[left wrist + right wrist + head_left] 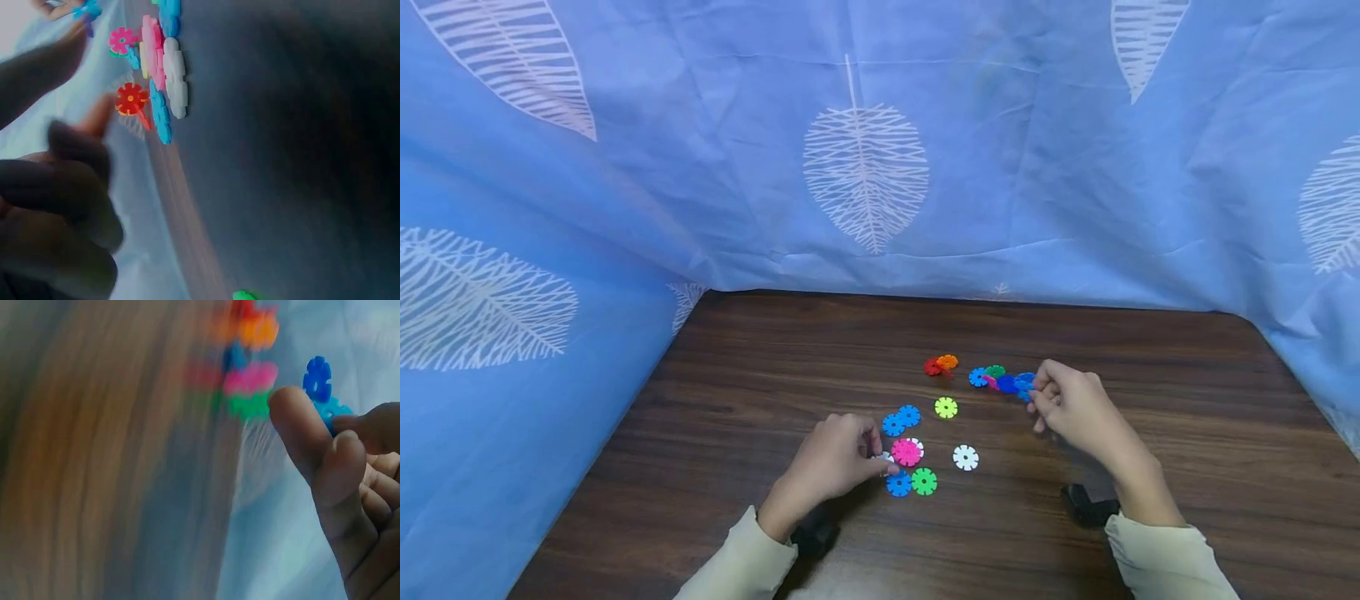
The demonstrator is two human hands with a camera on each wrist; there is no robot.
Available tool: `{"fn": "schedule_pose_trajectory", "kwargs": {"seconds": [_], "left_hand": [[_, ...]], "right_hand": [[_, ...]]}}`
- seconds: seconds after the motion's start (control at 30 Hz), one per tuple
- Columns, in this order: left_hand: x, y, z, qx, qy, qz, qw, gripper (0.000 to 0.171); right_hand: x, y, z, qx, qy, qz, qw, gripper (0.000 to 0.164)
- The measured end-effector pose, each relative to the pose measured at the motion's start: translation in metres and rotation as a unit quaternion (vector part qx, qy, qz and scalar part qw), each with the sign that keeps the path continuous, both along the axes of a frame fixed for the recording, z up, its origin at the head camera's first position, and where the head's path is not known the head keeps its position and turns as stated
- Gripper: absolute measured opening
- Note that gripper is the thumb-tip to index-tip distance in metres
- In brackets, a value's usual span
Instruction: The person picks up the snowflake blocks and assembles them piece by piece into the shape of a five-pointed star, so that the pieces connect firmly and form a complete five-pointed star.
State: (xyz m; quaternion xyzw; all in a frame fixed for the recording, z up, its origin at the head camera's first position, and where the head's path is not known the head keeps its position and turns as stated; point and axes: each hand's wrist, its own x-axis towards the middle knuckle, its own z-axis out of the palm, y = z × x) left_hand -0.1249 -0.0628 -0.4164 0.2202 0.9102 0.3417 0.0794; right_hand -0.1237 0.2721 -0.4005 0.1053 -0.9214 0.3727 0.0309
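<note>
In the head view my right hand (1078,408) pinches a light blue notched disc (1024,383) between thumb and fingers. A dark blue disc (317,380) is joined to it, as the right wrist view shows. My left hand (835,454) reaches over several flat discs, its thumb and fingertips apart beside a partly hidden white disc (885,457). Nothing is seen held there. Near it lie a pink disc (906,452) overlapping another white one, a blue disc (898,483), a green disc (924,481) and two overlapping blue discs (893,424).
A yellow disc (946,407) and a single white disc (966,457) lie mid-table. Farther back are a red and orange group (934,367) and a blue, green and pink group (978,377). Patterned blue cloth (985,167) hangs behind the wooden table (775,350).
</note>
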Motion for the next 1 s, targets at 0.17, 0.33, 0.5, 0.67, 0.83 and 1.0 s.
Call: {"fn": "schedule_pose_trajectory", "kwargs": {"seconds": [0.17,0.33,0.5,0.67,0.83,1.0], "left_hand": [[0.004,-0.001,-0.004,-0.074,-0.01,-0.022,0.997,0.044],[-0.001,-0.003,-0.012,-0.049,-0.029,-0.003,0.9984,0.043],[-0.007,-0.004,-0.014,-0.025,-0.036,-0.018,0.9989,0.029],[-0.007,-0.001,-0.012,-0.023,-0.043,-0.027,0.9984,0.022],[-0.004,0.001,-0.01,-0.036,-0.045,-0.018,0.9982,0.021],[-0.005,0.005,-0.01,-0.046,-0.046,-0.004,0.9979,0.025]], "right_hand": [[-0.005,0.025,-0.008,0.046,-0.039,-0.048,0.997,0.011],[-0.009,0.031,-0.015,0.082,-0.062,-0.042,0.994,0.013],[-0.01,0.034,-0.017,0.071,-0.078,-0.045,0.993,0.011],[-0.007,0.031,-0.005,0.084,-0.087,-0.062,0.991,0.008],[0.002,0.002,0.012,0.074,-0.07,-0.016,0.995,0.009],[0.011,-0.05,0.01,0.075,-0.116,0.113,0.984,0.021]]}}
